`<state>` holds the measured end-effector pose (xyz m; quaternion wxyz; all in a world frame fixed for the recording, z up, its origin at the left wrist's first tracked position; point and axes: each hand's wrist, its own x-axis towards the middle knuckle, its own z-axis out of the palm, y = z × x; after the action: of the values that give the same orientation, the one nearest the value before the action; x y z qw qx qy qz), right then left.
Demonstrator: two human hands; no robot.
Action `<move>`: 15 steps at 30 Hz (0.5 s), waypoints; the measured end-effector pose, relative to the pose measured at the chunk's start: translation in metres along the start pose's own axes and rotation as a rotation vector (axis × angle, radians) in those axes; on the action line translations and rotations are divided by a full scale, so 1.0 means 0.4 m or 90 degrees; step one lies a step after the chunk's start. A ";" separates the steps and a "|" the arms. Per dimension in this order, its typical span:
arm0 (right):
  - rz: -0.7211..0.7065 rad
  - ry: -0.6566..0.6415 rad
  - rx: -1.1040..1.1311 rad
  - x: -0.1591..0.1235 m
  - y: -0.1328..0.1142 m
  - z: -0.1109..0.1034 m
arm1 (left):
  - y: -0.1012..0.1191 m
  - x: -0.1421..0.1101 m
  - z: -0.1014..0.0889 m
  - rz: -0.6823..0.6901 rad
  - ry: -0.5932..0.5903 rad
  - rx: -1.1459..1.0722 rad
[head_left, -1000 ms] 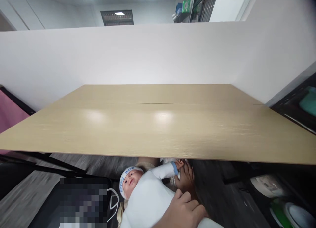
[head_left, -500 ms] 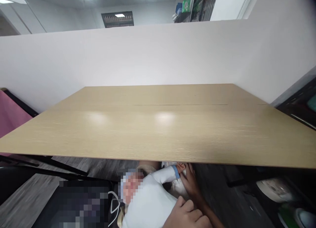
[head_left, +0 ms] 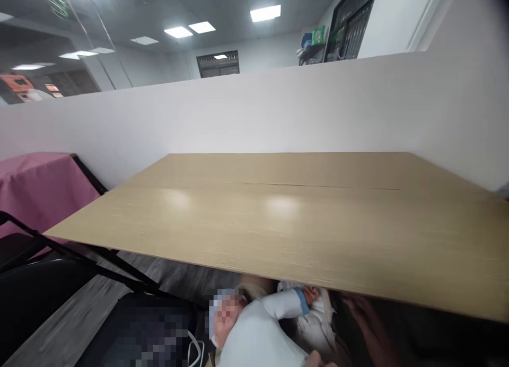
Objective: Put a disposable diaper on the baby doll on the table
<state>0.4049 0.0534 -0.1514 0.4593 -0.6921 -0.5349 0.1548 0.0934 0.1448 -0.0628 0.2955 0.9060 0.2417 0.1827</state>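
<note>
Where left fingers [head_left: 315, 359] touch, smoothly clothed doll [head_left: 260, 332], glossy grained tabletop [head_left: 246, 224]

Ceiling lights [head_left: 265, 13] shine beyond a white partition [head_left: 278, 115] behind the wooden table [head_left: 238, 224]

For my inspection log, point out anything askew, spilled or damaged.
No spill shows. The thin dark line across the tabletop looks odd on an otherwise plain surface; crack or seam, I cannot tell. The doll shows no visible damage, though its face is blurred.
</note>
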 end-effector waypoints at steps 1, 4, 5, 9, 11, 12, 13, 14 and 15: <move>-0.001 0.017 0.024 -0.007 -0.006 -0.020 | -0.001 0.002 0.006 -0.009 0.002 0.003; -0.139 -0.133 0.002 0.001 -0.064 -0.046 | -0.011 0.002 0.011 -0.032 0.021 0.016; -0.195 -0.189 -0.013 0.012 -0.096 -0.042 | -0.017 -0.002 0.008 -0.039 0.030 0.016; -0.272 -0.457 -0.080 0.070 -0.230 0.025 | -0.041 -0.028 -0.012 -0.052 0.059 -0.004; -0.222 -0.544 -0.125 0.089 -0.278 0.073 | -0.052 -0.040 -0.017 -0.051 0.067 -0.015; -0.197 -0.575 -0.151 0.094 -0.296 0.097 | -0.057 -0.046 -0.018 -0.058 0.076 -0.025; -0.177 -0.599 -0.176 0.096 -0.313 0.119 | -0.061 -0.051 -0.017 -0.076 0.091 -0.037; -0.166 -0.617 -0.196 0.095 -0.329 0.139 | -0.063 -0.059 -0.016 -0.103 0.113 -0.050; -0.164 -0.629 -0.210 0.092 -0.344 0.154 | -0.064 -0.069 -0.015 -0.135 0.138 -0.062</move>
<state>0.2930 0.1155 -0.0634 0.0533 -0.5287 -0.7850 0.3183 0.0596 0.1505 -0.0793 0.3291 0.8349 0.3573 0.2587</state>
